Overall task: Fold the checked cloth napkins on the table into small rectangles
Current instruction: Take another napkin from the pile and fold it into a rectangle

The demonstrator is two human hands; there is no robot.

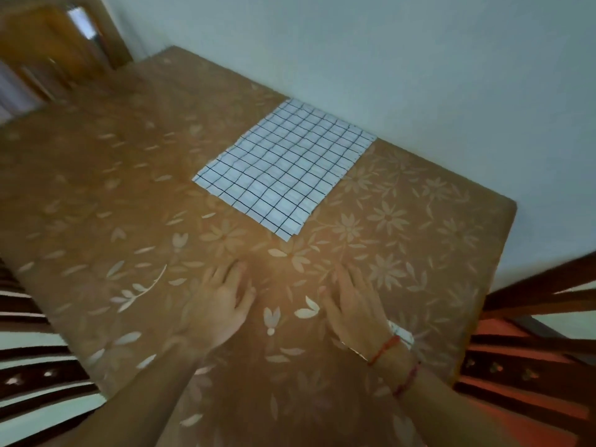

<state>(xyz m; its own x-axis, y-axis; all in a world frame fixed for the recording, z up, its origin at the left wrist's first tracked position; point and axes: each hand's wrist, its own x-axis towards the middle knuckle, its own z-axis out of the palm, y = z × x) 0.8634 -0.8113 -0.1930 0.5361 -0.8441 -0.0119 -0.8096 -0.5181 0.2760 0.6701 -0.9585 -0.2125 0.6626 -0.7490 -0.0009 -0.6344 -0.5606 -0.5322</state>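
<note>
The checked napkin [283, 166] lies flat and unfolded on the far right part of the desk [96, 188], turned at an angle to you, with its far edge reaching the desk edge by the wall [419, 59]. It is white with thin dark lines crossing in a regular grid of squares. At its near corner and along the far edge, offset edges show more than one layer, so it may be several cloths stacked; you cannot tell how many.

Your left hand [222, 304] lies palm down on the desk with its fingers straight and close together, holding nothing. Your right hand [354, 308] lies the same way just beside it, flat and holding nothing, with red threads [383, 350] tied round the wrist. Both hands are well apart from the napkin, on the near side of it. A small white piece [401, 335] shows at the outer side of your right wrist; it is too hidden to tell what it is.

The desk is covered with a brown cloth printed with pale flowers and leaves. The wall behind is plain and pale. A wooden door [48, 43] stands blurred in the far left corner. A striped chair seat [25, 366] shows at the left edge and a dark wooden chair [532, 350] with an orange patterned cushion at the right.
</note>
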